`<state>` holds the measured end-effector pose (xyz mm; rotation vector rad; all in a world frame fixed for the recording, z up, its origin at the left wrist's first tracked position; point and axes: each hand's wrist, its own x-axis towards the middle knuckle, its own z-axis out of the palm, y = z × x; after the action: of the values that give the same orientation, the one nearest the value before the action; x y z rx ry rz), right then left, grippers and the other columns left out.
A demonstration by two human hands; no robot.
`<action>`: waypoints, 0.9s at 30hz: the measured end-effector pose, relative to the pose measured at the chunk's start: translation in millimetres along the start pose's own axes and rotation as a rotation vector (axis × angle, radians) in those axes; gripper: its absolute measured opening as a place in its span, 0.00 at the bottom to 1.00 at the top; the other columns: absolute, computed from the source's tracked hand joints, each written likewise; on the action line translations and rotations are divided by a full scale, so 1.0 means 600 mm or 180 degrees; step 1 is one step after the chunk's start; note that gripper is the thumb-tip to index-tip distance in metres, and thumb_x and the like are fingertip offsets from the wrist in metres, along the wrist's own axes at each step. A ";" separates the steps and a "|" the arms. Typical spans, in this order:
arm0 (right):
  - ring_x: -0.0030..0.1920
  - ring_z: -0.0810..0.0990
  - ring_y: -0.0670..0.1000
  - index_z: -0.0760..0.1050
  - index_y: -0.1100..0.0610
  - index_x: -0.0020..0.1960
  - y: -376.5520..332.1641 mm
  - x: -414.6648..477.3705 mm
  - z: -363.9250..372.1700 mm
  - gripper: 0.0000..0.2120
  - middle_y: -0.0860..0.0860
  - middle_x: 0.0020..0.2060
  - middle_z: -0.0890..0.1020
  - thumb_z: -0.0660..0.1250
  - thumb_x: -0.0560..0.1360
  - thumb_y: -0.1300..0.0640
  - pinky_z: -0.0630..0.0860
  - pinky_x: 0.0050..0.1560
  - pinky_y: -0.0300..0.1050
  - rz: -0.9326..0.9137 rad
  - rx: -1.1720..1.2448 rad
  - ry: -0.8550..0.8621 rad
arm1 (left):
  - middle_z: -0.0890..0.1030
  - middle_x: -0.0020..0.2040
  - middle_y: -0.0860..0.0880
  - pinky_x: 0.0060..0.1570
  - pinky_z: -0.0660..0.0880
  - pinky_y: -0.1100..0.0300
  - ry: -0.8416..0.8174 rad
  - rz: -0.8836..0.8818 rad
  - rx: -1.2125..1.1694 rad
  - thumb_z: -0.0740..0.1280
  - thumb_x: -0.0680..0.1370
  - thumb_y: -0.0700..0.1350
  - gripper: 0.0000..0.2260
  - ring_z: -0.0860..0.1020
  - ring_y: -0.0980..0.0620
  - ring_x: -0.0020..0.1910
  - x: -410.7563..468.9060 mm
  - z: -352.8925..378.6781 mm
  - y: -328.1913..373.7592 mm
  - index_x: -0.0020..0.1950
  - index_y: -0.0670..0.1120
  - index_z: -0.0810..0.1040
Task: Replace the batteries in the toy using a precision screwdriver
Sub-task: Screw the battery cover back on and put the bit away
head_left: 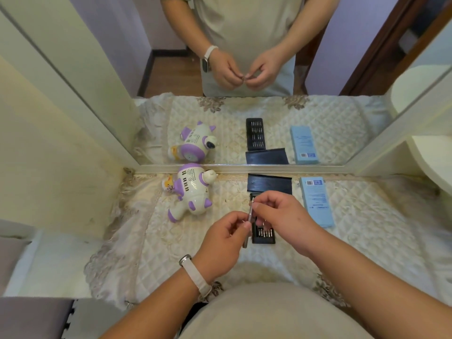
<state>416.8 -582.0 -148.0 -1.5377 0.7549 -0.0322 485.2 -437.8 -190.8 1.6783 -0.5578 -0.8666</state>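
A white and purple toy (189, 192) lies on its side on the quilted cloth at the left, close to the mirror. My left hand (225, 245) grips a slim grey precision screwdriver (250, 221) by its shaft, held nearly upright above the table. My right hand (276, 211) pinches the screwdriver's top end, where a small bit shows. Below both hands lies the black bit tray (263, 234) with several metal bits, partly hidden by my fingers.
A black sleeve (269, 184) of the bit case lies against the mirror edge. A light blue box (316, 201) lies to the right. The mirror (244, 106) behind reflects everything. A cream wall stands at the left, a white rounded object (433, 162) at the right.
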 end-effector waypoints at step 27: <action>0.42 0.78 0.45 0.78 0.49 0.44 0.201 0.180 -0.076 0.04 0.45 0.40 0.80 0.68 0.76 0.56 0.73 0.43 0.40 0.0574 -0.1263 -0.0071 | 0.81 0.37 0.46 0.36 0.78 0.56 0.0360 -0.1660 0.0546 0.70 0.77 0.42 0.06 0.78 0.50 0.32 0.185 0.064 -0.138 0.42 0.44 0.76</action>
<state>427.9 -663.1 -294.5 -1.8327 0.9177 0.2836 518.3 -520.6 -303.5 2.0592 -0.1124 -1.1056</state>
